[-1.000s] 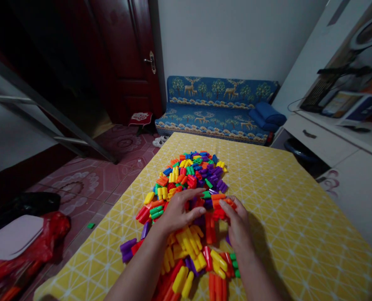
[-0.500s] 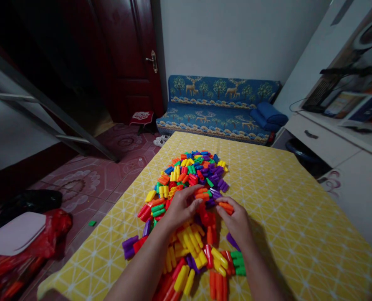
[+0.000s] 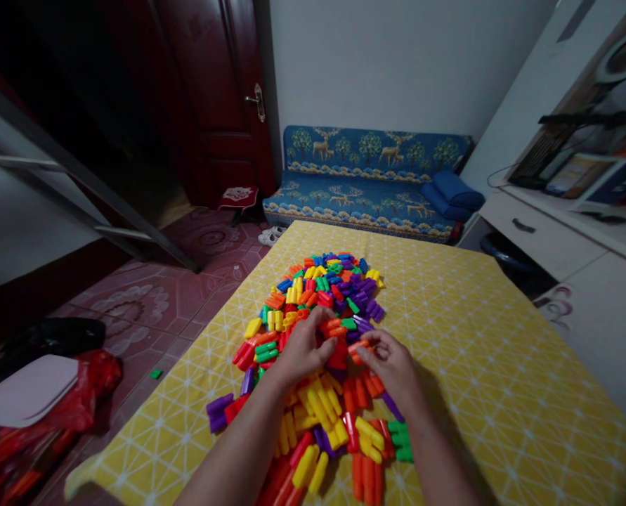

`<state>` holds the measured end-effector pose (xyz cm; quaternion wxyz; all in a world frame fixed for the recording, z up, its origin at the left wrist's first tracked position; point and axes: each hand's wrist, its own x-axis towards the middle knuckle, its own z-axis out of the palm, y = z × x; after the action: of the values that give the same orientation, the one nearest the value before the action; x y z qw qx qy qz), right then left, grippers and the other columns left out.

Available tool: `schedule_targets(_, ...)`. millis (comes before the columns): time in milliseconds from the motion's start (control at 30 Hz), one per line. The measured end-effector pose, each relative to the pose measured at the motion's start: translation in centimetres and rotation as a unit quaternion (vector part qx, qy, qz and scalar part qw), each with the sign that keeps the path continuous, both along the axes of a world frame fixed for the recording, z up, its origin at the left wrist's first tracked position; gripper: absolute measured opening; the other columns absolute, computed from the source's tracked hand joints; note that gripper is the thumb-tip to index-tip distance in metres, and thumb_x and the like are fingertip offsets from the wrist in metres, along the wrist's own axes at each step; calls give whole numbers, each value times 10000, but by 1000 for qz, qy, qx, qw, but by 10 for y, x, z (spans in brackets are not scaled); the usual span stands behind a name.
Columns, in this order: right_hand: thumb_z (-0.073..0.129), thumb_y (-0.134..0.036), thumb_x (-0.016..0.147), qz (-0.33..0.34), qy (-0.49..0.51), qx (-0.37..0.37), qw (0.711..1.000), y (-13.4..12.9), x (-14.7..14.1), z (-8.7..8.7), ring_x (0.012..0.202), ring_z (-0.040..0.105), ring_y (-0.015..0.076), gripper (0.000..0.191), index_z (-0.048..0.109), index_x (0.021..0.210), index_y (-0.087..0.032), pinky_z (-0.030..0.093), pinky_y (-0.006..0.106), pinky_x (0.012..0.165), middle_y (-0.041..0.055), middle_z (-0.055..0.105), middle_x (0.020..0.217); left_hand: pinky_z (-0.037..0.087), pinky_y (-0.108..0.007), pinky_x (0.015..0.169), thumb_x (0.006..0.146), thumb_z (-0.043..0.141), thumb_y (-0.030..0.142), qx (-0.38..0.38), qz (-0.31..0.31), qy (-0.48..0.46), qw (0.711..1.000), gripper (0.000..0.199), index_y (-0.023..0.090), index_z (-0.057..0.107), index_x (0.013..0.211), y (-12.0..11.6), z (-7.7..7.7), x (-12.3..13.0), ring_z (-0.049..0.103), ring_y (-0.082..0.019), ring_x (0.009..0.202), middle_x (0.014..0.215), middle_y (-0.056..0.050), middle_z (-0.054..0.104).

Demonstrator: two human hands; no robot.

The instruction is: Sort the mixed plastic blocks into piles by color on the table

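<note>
A long heap of bullet-shaped plastic building blocks (image 3: 320, 400) in several colours runs down the table. My left hand (image 3: 305, 346) reaches into its middle, thumb and fingers curled around an orange block (image 3: 334, 328) that lies against red ones. To the right, my right hand (image 3: 389, 358) pinches another orange block (image 3: 359, 349) between thumb and fingertips, just above the heap. Beneath that hand lie orange blocks (image 3: 362, 391) and a purple block (image 3: 391, 406). Joined yellow blocks (image 3: 320, 404) sit between my forearms, and a green block (image 3: 400, 441) is beside my right wrist.
A yellow patterned cloth (image 3: 465, 337) covers the table. Beyond it stands a blue sofa (image 3: 355, 193), with a white cabinet (image 3: 587, 302) at the right. On the floor at left are a pinkish lid (image 3: 28, 390), a red bag (image 3: 99, 383) and a stray green block (image 3: 156, 374).
My right hand has shifted slightly left, closer to the left hand, and its fingers are now on an orange block there. More orange shows beneath it. My left hand has hardly moved.
</note>
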<state>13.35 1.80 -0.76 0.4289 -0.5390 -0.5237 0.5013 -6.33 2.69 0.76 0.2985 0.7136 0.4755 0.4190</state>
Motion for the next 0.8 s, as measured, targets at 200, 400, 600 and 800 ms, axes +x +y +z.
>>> schedule_targets(200, 701, -523, 761, -75, 73, 41, 994, -8, -18, 8, 592, 595, 153, 365, 515, 885, -234, 509, 260, 561, -23, 604, 698, 466, -351, 1003, 875, 635, 371, -27, -77, -63, 995, 501, 241, 541, 1350, -3, 8, 0, 604, -247, 1165, 1294, -71, 640)
schedule_targets(400, 672, -503, 805, -14, 85, 53, 995, -11, -29, -3, 720, 658, 179, 358, 564, 999, -221, 536, 269, 610, 35, 678, 879, 514, -295, 811, 823, 706, 404, -30, -99, -26, 994, 354, 174, 716, 1091, -2, 7, 2, 666, -214, 897, 989, -84, 721)
schedule_targets(600, 639, -470, 829, -107, 76, 83, 988, -7, -14, 0, 588, 535, 120, 327, 614, 1021, -207, 471, 238, 563, 8, 650, 802, 515, -304, 839, 894, 607, 406, -50, -83, -31, 995, 305, 176, 723, 1057, 0, 5, 2, 678, -219, 918, 992, -77, 740)
schedule_targets(800, 662, -428, 820, -27, 38, 102, 994, -14, -18, 6, 791, 617, 163, 339, 624, 1077, -211, 507, 245, 664, 39, 658, 930, 472, -359, 1003, 959, 432, 543, -67, -67, -148, 984, 553, 202, 514, 1387, 0, 6, 0, 602, -246, 1164, 1270, -104, 645)
